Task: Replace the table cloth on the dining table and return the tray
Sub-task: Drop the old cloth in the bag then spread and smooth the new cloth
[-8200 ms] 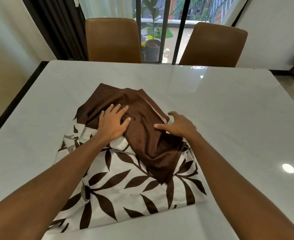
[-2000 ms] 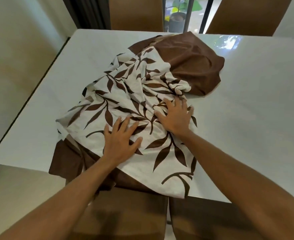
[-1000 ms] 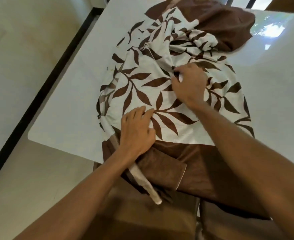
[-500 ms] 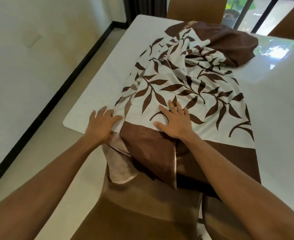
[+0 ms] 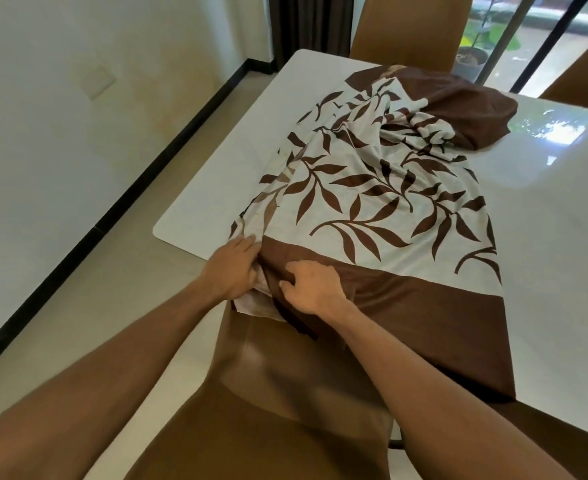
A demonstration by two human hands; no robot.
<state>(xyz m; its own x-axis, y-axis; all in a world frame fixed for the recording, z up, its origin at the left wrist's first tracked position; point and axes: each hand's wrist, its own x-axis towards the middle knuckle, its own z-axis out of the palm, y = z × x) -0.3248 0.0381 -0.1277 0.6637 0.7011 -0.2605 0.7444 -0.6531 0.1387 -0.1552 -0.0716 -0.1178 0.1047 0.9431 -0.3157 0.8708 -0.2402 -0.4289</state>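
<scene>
A white table cloth (image 5: 372, 188) with a brown leaf print and brown borders lies partly unfolded along the left half of the white dining table (image 5: 545, 216). Its near brown border hangs over the table's front edge. The far end is bunched in a brown heap. My left hand (image 5: 232, 268) grips the folded layers at the cloth's near left corner. My right hand (image 5: 311, 287) pinches the brown border just beside it. No tray is in view.
A brown chair (image 5: 285, 410) stands pushed in right under my arms at the table's front edge. Two more brown chairs (image 5: 410, 29) stand at the far side. A wall and a black skirting (image 5: 119, 202) run along the left.
Both hands have come together at the near left corner of the cloth and closed on it. Before, they lay flat and apart on cloth and table edge.
</scene>
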